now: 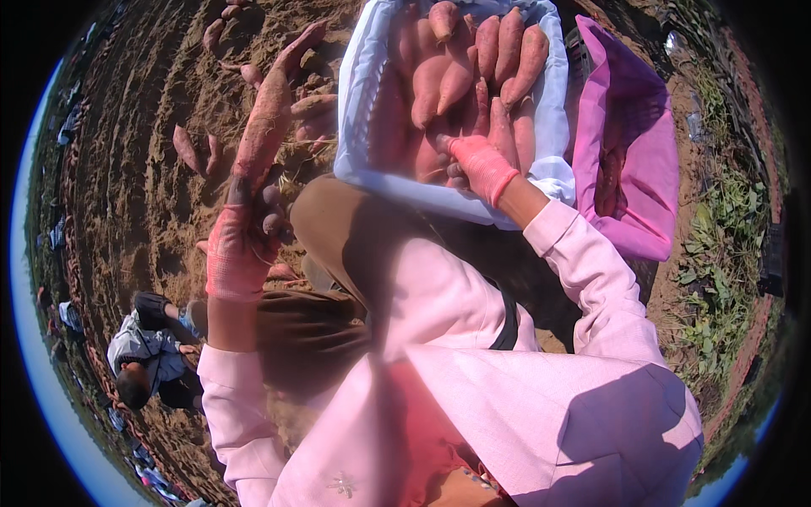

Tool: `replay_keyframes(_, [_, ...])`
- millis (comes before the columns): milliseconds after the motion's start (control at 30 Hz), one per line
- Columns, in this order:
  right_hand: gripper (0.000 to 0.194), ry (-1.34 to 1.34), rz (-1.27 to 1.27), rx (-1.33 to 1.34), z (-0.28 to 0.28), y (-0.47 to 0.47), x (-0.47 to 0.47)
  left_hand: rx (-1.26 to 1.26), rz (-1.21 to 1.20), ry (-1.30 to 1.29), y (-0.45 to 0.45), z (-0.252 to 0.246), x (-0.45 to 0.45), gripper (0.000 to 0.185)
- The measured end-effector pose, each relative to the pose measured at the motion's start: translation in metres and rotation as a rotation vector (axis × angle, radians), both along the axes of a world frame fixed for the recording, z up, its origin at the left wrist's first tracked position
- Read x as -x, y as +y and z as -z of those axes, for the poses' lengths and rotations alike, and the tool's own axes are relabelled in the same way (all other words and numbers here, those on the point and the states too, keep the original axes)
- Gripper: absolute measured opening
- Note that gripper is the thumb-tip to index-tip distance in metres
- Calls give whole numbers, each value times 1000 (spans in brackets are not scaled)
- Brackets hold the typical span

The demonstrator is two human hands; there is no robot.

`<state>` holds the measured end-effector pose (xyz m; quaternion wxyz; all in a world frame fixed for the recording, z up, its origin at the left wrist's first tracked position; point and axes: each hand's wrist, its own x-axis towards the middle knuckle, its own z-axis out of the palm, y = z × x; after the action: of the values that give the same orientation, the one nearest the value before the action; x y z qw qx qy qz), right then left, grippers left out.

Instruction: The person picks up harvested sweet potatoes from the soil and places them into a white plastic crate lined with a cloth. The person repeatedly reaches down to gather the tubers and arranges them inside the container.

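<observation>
My left hand [244, 237], in a pink knit glove with dark fingertips, grips a long sweet potato [263, 127] by its lower end; the root points up and away over the soil. My right hand [475, 165], gloved alike, is inside a crate with a pale blue-white cloth liner [347, 120], at its near side. Its fingers are curled down at the sweet potatoes [453, 85] piled there; whether they grip one cannot be told. Right of this crate stands another container with a magenta cloth liner [646, 184], holding some sweet potatoes [609, 180].
Sweet potatoes [185, 149] lie scattered on furrowed soil [152, 209] at the left. A person [146, 355] crouches at the lower left. Green vines [716, 234] run along the right. My bent knee [323, 209] is close to the lined crate.
</observation>
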<state>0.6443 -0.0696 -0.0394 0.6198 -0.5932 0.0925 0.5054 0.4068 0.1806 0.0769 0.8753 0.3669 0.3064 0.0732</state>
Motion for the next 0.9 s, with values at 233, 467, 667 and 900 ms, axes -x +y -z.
replay_keyframes(233, [24, -144, -179, -89, -57, -65, 25, 60, 155, 65, -70, 64, -101, 50])
replay_keyframes(467, [27, -795, -699, 171, -87, -120, 32, -1295, 489, 582, -78, 105, -136, 39])
replay_keyframes(667, [24, -640, -192, 39, -63, -83, -8, -720, 449, 380, -69, 94, -135, 42])
replay_keyframes(900, [46, -853, 41, -90, -20, -49, -5, -771, 595, 26, -88, 96, -117, 41])
